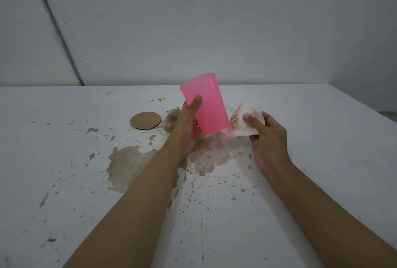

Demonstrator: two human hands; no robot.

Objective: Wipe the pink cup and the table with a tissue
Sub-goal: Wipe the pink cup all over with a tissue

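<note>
Cup: pink plastic, held off the counter in the left hand, thumb across its near wall, fingers wrapped behind. Long axis runs from 11 o'clock down to 5 o'clock; which end is the mouth cannot be told.

Tissue: white, stained brown, pinched in the right hand, thumb on top. It lies at 3 o'clock of the cup, touching the lower wall.

Spill: brown puddle and splashes at 7 o'clock of the cup, unwiped.

Disc: cardboard, at 9 o'clock.

Judgement: the right hand, nearer the wall, makes the wiping stroke along the axis.
</note>
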